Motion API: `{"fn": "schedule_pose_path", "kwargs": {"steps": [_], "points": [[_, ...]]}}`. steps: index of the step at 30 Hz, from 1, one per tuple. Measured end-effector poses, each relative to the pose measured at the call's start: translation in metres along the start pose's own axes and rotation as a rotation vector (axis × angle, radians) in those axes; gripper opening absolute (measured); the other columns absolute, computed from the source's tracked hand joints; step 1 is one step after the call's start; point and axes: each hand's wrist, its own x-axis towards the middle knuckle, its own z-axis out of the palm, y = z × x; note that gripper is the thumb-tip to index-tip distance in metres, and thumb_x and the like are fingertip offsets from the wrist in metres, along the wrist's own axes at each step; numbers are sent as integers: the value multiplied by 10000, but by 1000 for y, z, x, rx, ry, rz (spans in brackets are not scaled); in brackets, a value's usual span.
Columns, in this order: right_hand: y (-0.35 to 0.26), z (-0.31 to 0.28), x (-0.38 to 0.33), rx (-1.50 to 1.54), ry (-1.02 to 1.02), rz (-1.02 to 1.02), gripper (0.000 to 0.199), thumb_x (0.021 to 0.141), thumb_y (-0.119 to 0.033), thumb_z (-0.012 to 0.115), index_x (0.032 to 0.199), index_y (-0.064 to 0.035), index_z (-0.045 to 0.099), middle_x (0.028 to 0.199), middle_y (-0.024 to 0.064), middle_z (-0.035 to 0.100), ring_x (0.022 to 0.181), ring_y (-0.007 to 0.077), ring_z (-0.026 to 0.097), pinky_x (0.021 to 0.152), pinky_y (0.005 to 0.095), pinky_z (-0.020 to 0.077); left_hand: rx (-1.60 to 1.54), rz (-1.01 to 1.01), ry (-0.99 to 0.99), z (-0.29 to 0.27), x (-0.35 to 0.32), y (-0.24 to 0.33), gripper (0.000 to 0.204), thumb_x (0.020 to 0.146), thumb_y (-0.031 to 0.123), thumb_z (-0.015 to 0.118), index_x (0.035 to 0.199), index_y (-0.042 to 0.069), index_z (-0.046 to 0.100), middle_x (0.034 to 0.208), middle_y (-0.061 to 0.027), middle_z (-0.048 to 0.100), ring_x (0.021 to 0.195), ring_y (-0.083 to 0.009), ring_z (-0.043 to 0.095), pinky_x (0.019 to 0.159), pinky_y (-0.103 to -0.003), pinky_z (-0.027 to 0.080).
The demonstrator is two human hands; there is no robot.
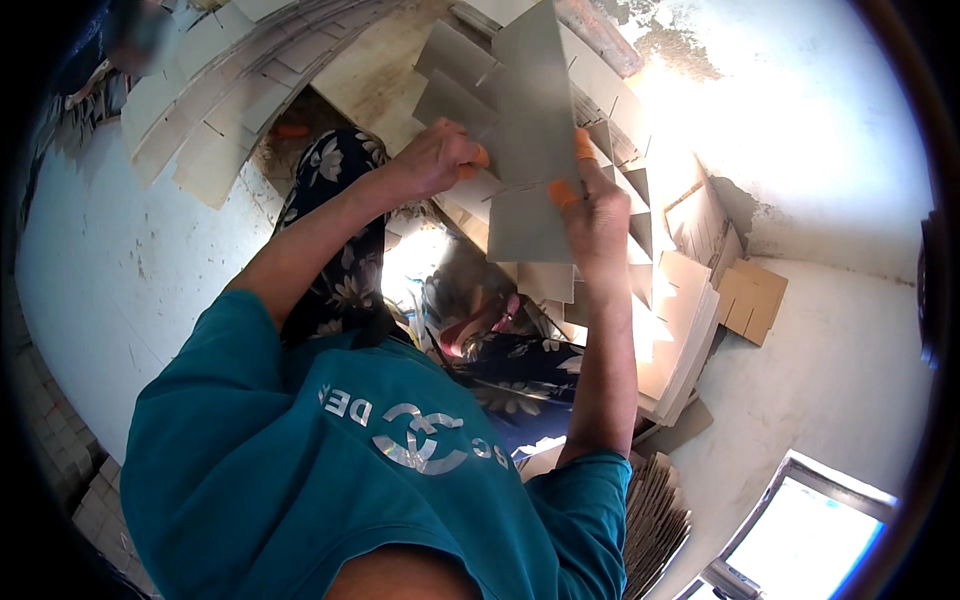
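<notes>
Grey cardboard, one sheet (540,115), separates two hands (432,160) (600,220).

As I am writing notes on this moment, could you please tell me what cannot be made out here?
All in the head view:
- Cardboard grid: part is hidden behind the grey sheet.
- Right hand: some fingers are hidden behind the hand itself.
- Left hand: whether its fingertips touch the sheet is unclear.
- Dark shape, upper left: too blurred to identify.
- Window: glare hides what lies beyond.
</notes>
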Motion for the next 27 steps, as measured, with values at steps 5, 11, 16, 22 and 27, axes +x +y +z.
{"fn": "schedule_pose_path", "kwargs": {"steps": [5, 11, 16, 22, 27], "points": [[10, 18, 7, -6, -52, -56, 503, 763, 82, 611, 1252, -10, 536, 857, 191, 667, 749, 141, 632, 708, 271, 494, 28, 27, 35, 5, -1, -2, 187, 699, 22, 699, 882, 59, 684, 774, -113, 626, 818, -291, 557, 794, -394, 433], [12, 27, 15, -45, -43, -110, 411, 762, 77, 610, 1161, 1, 548, 761, 236, 602, 642, 285, 636, 619, 292, 485, 21, -28, -19, 3, 6, 0, 188, 701, 31, 684, 884, 76, 689, 777, -108, 633, 819, -281, 570, 814, -386, 423], [24, 38, 14, -105, -38, -128, 416, 761, 60, 620, 1162, 4, 527, 749, 237, 598, 682, 355, 636, 594, 333, 481, 6, 24, 37, 10, 6, -7, 147, 709, 60, 661, 853, 69, 687, 775, -117, 642, 831, -273, 588, 832, -379, 409], [18, 44, 10, -133, 32, -85, 437, 777, 46, 601, 1203, 26, 507, 720, 245, 576, 642, 363, 624, 560, 357, 475, 24, -49, -40, 4, 9, -2, 261, 683, -19, 681, 921, 87, 693, 850, -111, 649, 841, -301, 591, 802, -405, 454], [17, 50, 6, -161, -6, -37, 383, 783, 36, 598, 1159, 46, 524, 688, 251, 565, 618, 374, 614, 528, 379, 464, -13, 24, 4, 9, 8, -8, 263, 668, -23, 683, 910, 80, 694, 846, -124, 647, 826, -306, 593, 780, -402, 455]]}}
